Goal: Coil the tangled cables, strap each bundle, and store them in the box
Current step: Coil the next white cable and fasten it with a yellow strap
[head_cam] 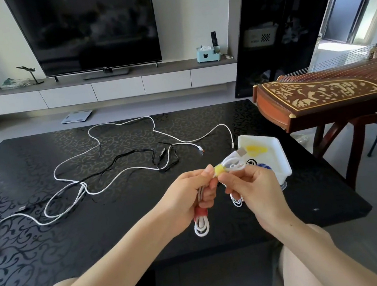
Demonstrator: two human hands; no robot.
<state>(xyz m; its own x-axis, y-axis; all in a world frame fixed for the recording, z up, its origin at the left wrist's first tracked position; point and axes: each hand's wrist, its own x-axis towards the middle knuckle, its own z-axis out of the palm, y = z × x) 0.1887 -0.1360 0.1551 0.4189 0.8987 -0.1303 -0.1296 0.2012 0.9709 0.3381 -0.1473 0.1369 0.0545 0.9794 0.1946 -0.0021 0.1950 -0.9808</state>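
My left hand (190, 196) grips a coiled white cable bundle (202, 226) above the table's front part. A red strap (201, 212) wraps the bundle's lower end. A yellow strap (219, 170) wraps its upper end, pinched by my left thumb and my right hand (250, 187). The bundle's USB plug (241, 152) sticks out toward the white box (279, 153). Inside the box lie a yellow strap (255, 149) and dark items. Loose white cables (101, 153) and a black cable (160, 159) sprawl tangled over the black patterned table (50, 237).
A wooden zither (322, 96) on a stand sits to the right of the table, close to the box. Behind the table are a TV (92, 27), a low white cabinet and a scale on the floor. My knees are under the table's near edge.
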